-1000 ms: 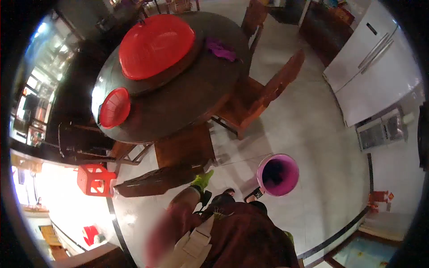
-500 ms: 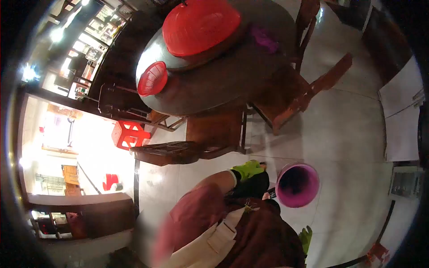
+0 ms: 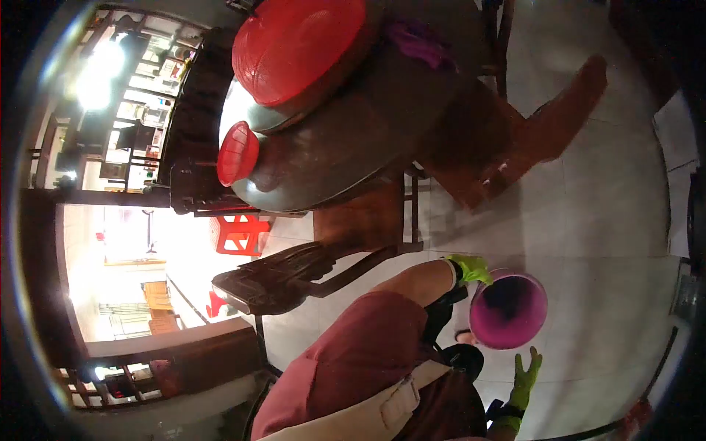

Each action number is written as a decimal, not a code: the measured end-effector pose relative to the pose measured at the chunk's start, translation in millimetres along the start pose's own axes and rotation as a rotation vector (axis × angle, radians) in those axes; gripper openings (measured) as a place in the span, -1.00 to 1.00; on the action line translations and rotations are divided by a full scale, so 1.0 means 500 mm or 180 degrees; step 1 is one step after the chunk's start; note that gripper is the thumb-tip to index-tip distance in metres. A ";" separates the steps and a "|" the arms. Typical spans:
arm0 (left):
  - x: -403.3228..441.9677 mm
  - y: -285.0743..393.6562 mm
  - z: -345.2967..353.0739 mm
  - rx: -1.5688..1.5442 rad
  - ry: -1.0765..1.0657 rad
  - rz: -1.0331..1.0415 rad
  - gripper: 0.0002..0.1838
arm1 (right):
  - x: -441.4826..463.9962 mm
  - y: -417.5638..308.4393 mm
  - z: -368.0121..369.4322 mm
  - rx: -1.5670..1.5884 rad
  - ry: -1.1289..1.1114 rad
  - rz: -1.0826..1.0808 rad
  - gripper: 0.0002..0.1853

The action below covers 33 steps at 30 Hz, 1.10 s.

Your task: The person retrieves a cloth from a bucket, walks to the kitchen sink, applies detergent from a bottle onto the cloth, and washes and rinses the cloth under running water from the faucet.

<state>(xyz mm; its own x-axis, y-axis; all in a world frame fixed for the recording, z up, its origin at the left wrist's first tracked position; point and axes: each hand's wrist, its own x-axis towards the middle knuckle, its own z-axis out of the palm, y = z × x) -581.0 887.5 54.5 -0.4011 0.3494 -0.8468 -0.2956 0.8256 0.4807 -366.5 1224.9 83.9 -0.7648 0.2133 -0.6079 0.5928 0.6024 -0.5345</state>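
Starting at the far left of the bucket, there's the red stool (image 3: 241,235), and the small basket (image 3: 238,154) beyond it on the table (image 3: 346,158), near its edge. Nearer the bucket, 1 chair (image 3: 272,283) has its seat at the table, its back facing out, which leaves the bucket standing on open floor (image 3: 603,220), presumably for reach from above. Up past it, the big red cover (image 3: 298,48) lies dome up, probably to shield whatever is under it, with the purple cloth (image 3: 419,44) beside it.

Now the left hand (image 3: 471,270), green-gloved: fingers together, lightly bent, right at the upper-left rim of the bucket (image 3: 509,309). They look to meet the rim; whether they grip it, I cannot tell. The bucket's mouth faces up between the 2 hands, just past the left fingertips, its inside dark, contents unclear. The rim is likely the handiest hold.

And below the bucket, the right hand (image 3: 523,378), also gloved, fingers spread wide, nothing in them, near the rim but apart from it. That spread may suit the rim's curve. Up and right of the bucket, chair number 2 (image 3: 544,136) is angled outward.
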 end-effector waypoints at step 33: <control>-0.107 -0.029 -0.835 0.1343 0.4372 -0.0024 -0.52 | 0.025 0.143 -0.079 0.1957 -0.0500 0.0871 -0.59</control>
<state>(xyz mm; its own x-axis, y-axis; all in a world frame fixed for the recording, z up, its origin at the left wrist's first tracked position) -917.3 671.6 188.1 -0.9764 -0.1511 0.1541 -0.1246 0.9777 0.1692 -343.7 1300.9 61.1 -0.5492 0.1537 -0.8215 0.8302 -0.0127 -0.5574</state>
